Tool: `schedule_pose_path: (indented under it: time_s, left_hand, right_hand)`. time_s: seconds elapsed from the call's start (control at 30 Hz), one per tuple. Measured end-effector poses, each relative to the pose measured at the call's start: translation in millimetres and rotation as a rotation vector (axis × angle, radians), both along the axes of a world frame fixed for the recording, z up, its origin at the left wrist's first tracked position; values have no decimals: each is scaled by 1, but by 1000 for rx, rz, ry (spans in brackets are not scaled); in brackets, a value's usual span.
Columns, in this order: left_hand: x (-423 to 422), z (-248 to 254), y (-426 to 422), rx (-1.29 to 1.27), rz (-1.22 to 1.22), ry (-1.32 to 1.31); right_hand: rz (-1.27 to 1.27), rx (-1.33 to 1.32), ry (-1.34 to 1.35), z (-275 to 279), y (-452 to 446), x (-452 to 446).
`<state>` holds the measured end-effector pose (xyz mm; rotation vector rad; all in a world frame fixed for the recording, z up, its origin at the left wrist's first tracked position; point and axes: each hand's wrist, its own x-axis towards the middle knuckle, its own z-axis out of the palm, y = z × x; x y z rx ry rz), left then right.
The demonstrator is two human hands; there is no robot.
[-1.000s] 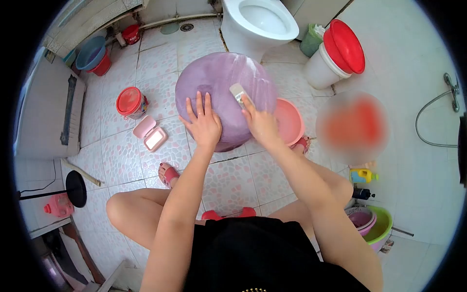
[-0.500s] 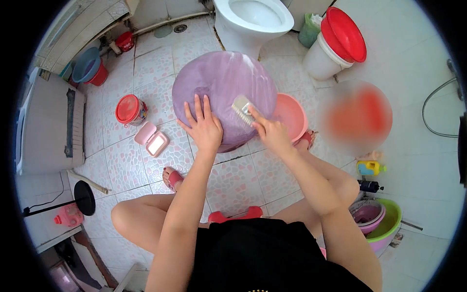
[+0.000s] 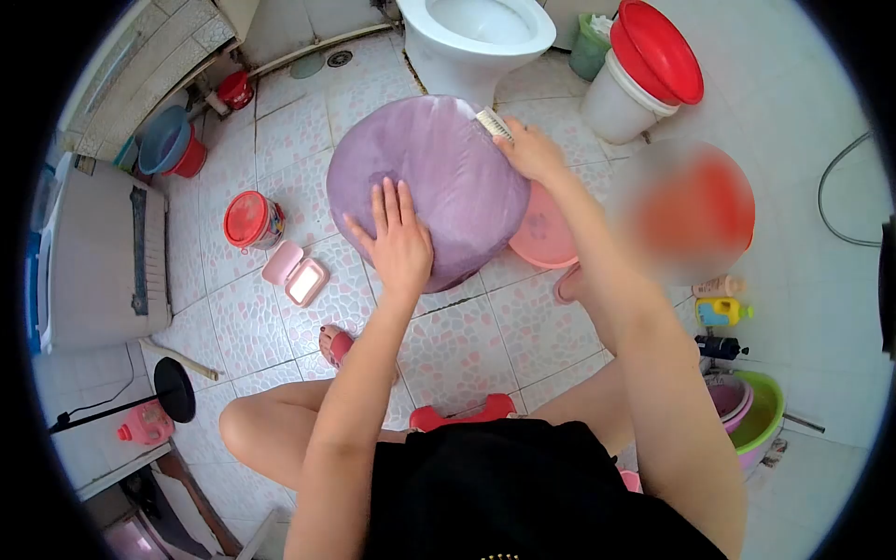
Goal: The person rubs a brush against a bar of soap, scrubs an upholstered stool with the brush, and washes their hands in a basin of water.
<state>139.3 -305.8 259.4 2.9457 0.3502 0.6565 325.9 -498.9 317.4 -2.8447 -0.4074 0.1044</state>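
Observation:
A round purple cushion-like piece (image 3: 448,196) with whitish streaks of foam lies in front of me. My left hand (image 3: 401,243) rests flat on its lower left part, fingers spread. In my right hand (image 3: 530,151) is a pale scrubbing brush (image 3: 495,124), held at the upper right edge of the purple piece. Partly under that piece's right side sits a pink basin (image 3: 546,233). An open pink soap box (image 3: 305,281) lies on the floor to the left, below a red-lidded bucket (image 3: 247,219).
A toilet (image 3: 476,42) stands beyond the purple piece. At the right are a white bucket (image 3: 621,105) with a red basin (image 3: 658,51), a blurred red container (image 3: 737,210), bottles (image 3: 719,312) and a green basin (image 3: 767,411). A grey appliance (image 3: 103,252) is at the left.
My right hand has moved the brush from the middle of the purple piece up to its upper right edge. My left hand stays pressed on the surface. The view has shifted slightly.

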Motion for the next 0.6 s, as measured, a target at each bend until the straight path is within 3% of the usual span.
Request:
schedule_pose_path:
  time_s: [0.17, 0.33, 0.6]
  left_hand:
    - [52, 8, 2, -102, -185, 119]
    - [97, 10, -43, -142, -372, 207]
    - [62, 14, -67, -183, -610, 212]
  right_hand:
    - [-45, 27, 15, -4, 14, -20]
    - [-100, 493, -40, -39, -9, -31]
    - [-150, 1011, 156, -43, -30, -56]
